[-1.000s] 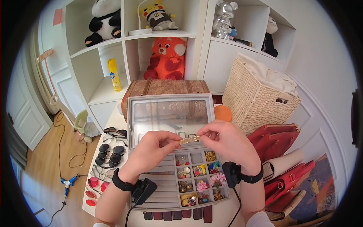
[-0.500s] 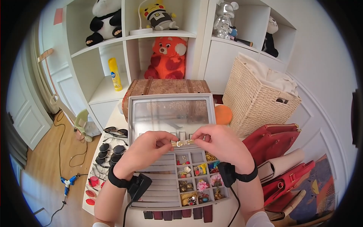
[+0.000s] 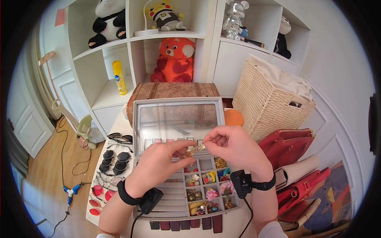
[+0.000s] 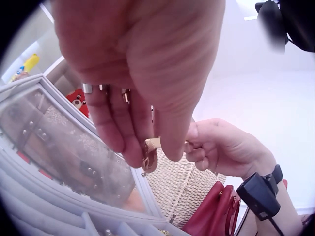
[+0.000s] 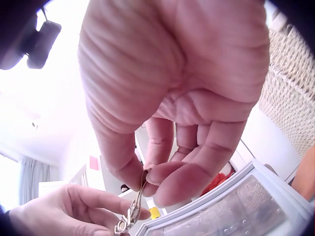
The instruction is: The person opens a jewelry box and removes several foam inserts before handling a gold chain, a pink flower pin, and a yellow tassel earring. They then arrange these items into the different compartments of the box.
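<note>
A gold hair clip [image 3: 195, 149] with raised letter shapes is held between both hands, above the open jewelry box [image 3: 168, 214]. My right hand [image 3: 234, 148] pinches one end between thumb and fingertips. The left hand [image 3: 158, 162] has the other end between its thumb and fingers, and in the left wrist view a curved gold end of the clip [image 4: 149, 156] shows there. In the right wrist view the letters stand along the slim band. Below, small compartments contain earrings, a pink flower piece [image 3: 212, 193] and a gold chain [image 3: 220, 162].
Several pairs of sunglasses [image 3: 119, 156] and glasses lie left of the box. Behind its raised glass lid [image 3: 178, 117] stands a brown patterned chest [image 3: 178, 90]. Red handbags [image 3: 281, 148] and a woven basket [image 3: 266, 97] are at the right. Dark rolled strips [image 3: 174, 225] line the front.
The clip moved slightly left, then tilted, its right end now higher. The left hand's fingers have spread wider around its end, while the right hand keeps pinching the other end.
</note>
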Demonstrator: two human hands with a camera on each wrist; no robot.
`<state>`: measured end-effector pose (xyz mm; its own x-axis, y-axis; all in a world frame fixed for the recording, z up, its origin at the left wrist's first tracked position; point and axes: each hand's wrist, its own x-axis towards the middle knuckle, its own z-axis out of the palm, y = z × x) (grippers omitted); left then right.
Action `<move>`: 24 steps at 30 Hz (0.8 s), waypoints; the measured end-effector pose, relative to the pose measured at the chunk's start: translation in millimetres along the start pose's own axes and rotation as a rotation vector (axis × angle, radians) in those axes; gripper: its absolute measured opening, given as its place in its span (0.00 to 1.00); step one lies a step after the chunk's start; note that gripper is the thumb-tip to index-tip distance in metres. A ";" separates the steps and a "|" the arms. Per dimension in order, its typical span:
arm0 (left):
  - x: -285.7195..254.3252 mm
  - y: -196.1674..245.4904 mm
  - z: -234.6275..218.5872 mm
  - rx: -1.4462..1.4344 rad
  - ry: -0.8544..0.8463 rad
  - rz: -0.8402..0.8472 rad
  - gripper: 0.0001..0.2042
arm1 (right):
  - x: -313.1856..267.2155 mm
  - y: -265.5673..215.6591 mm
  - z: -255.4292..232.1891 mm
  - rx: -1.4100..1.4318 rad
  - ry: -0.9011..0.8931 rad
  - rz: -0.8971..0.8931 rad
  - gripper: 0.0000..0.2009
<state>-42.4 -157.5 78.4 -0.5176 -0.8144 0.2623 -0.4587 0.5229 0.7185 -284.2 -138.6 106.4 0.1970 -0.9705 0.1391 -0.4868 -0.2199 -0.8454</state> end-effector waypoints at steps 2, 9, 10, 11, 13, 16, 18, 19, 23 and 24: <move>1.0 -1.7 3.2 0.025 0.052 0.046 0.16 | 1.3 3.6 -0.2 0.045 0.015 -0.001 0.09; 3.4 -5.3 5.1 0.141 0.202 0.217 0.14 | 1.7 1.8 -3.6 0.142 0.047 0.048 0.09; 3.6 -5.3 5.8 0.141 0.202 0.216 0.14 | 1.5 0.8 -4.2 0.141 0.047 0.049 0.09; 3.8 -5.7 6.8 0.147 0.240 0.251 0.13 | 1.4 -0.3 -4.8 0.164 0.048 0.059 0.10; 3.8 -6.8 7.7 0.152 0.276 0.284 0.13 | 1.3 -1.7 -5.8 0.188 0.048 0.072 0.10; 4.2 -7.2 7.1 0.185 0.299 0.309 0.12 | 1.3 -3.2 -7.1 0.172 0.051 0.078 0.08; 4.4 -5.8 5.3 0.185 0.275 0.286 0.11 | 1.3 -4.2 -7.0 0.180 0.071 0.091 0.10; 4.4 -6.7 5.6 0.185 0.275 0.286 0.11 | 0.9 -4.5 -6.8 0.180 0.071 0.092 0.10; 2.9 -1.6 1.9 -0.046 0.223 0.138 0.14 | -0.4 -7.4 -6.9 0.184 0.047 0.073 0.10; 2.4 1.4 0.0 -0.145 0.170 0.037 0.14 | -0.7 -8.3 -7.0 0.194 0.037 0.074 0.10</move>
<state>-44.3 -158.8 80.1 -0.3971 -0.8324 0.3865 -0.3265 0.5217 0.7882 -286.2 -136.7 117.0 0.1341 -0.9870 0.0888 -0.3254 -0.1285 -0.9368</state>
